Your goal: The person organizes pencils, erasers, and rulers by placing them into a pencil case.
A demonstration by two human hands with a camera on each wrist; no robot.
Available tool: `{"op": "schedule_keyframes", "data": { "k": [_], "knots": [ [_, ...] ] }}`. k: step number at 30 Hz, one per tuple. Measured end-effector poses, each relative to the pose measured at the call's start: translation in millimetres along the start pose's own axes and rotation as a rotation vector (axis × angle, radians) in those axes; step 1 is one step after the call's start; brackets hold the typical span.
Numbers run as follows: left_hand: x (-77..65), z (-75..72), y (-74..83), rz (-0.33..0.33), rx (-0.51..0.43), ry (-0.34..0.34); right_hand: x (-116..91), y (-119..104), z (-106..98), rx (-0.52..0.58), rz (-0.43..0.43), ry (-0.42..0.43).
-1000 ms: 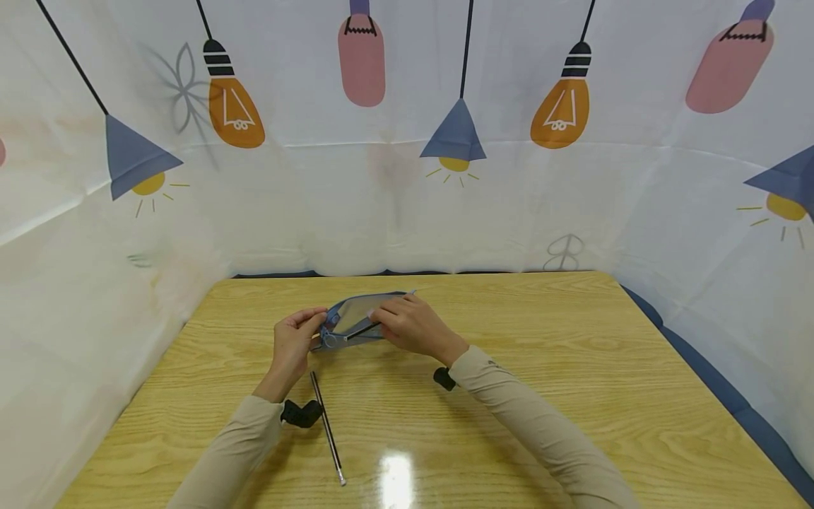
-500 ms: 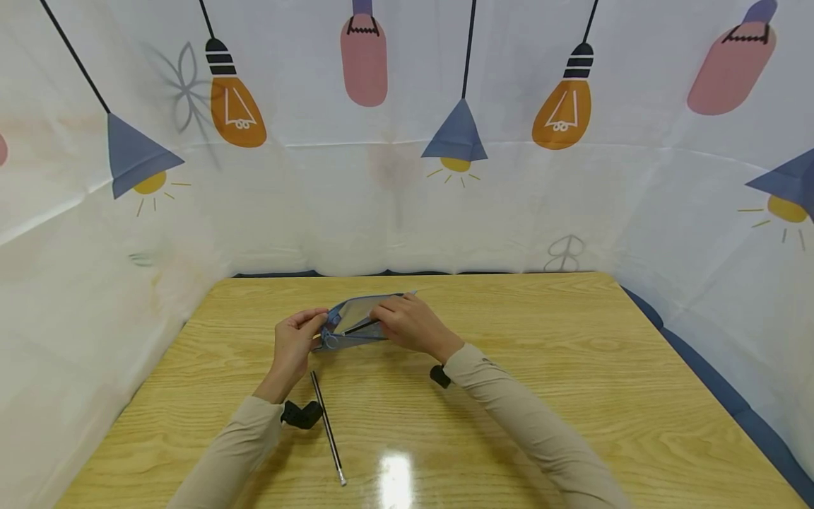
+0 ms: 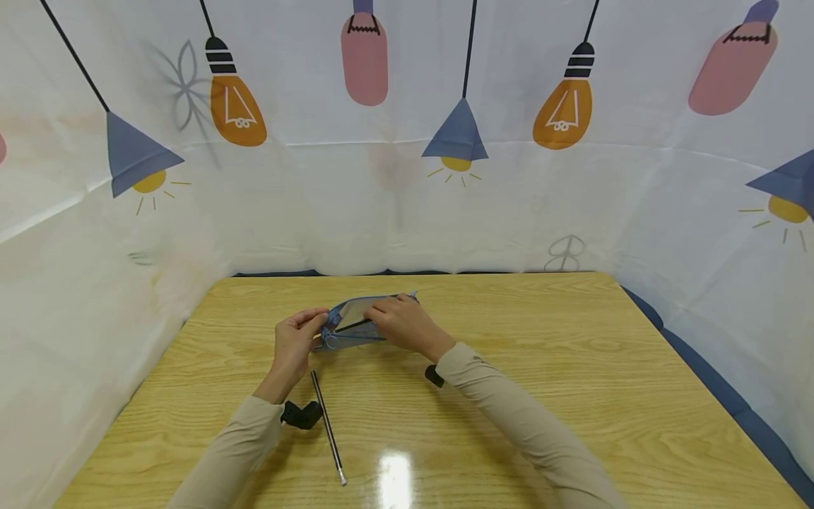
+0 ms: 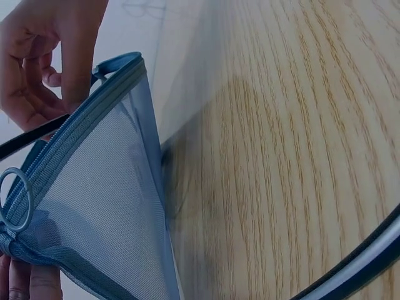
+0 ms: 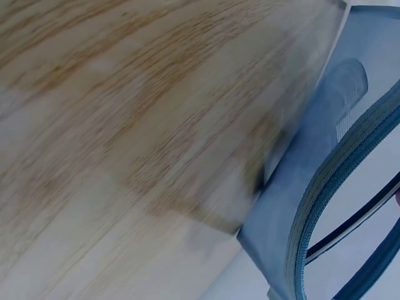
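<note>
A blue mesh zipper pouch [image 3: 356,341] is held up with its mouth open near the table's far side. My left hand [image 3: 292,346] pinches its left end, close to the ring-shaped zipper pull [image 4: 17,200]. At the opposite end my right hand [image 3: 407,326] grips a black pencil [image 3: 352,326], which slants into the open mouth. The right wrist view shows a silver stripe along this pencil [image 5: 350,224]; its far end is hidden in the pouch. On the table, nearer than the pouch, lies another dark pencil [image 3: 327,428] with a silvery end, beside the left wrist.
The wooden table [image 3: 540,396] reaches out to both sides of the hands. A pale cloth [image 3: 394,205] printed with lamps and bulbs hangs behind it and along the sides. A black wrist camera [image 3: 302,415] sits over part of the loose pencil.
My right hand has shifted slightly left, carrying the pencil with it. The pencil's silvery end, visible earlier, is now out of sight inside the pouch. My left hand has stayed nearly still.
</note>
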State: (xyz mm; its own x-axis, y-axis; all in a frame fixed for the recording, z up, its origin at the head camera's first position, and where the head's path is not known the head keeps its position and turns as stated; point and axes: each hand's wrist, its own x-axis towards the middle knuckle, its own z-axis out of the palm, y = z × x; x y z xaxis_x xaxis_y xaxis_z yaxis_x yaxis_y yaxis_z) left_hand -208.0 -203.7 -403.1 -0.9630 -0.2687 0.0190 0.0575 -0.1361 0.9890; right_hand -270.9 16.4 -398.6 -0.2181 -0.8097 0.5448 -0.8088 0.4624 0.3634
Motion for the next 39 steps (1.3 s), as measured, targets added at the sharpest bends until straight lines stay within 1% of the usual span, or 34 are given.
{"op": "schedule_keyframes", "data": {
  "k": [4,11,16,29,39],
  "knots": [
    [-0.2,0.2,-0.2,0.005,0.0,0.0,1.4,-1.9,3.4,-0.017,0.0,-0.025],
    [-0.7,1.0,-0.3,0.007,0.012,0.004,5.9,-5.5,2.4,-0.091,-0.007,-0.118],
    [-0.7,1.2,0.2,0.013,0.011,-0.006,7.8,-6.5,2.9,-0.099,0.007,-0.143],
    [-2.2,2.6,2.3,0.016,-0.002,-0.011,11.4,-7.9,5.1,-0.147,-0.018,-0.217],
    [-2.3,3.0,3.4,0.016,0.005,-0.01,12.6,-9.3,6.1,-0.141,-0.014,-0.281]
  ]
}}
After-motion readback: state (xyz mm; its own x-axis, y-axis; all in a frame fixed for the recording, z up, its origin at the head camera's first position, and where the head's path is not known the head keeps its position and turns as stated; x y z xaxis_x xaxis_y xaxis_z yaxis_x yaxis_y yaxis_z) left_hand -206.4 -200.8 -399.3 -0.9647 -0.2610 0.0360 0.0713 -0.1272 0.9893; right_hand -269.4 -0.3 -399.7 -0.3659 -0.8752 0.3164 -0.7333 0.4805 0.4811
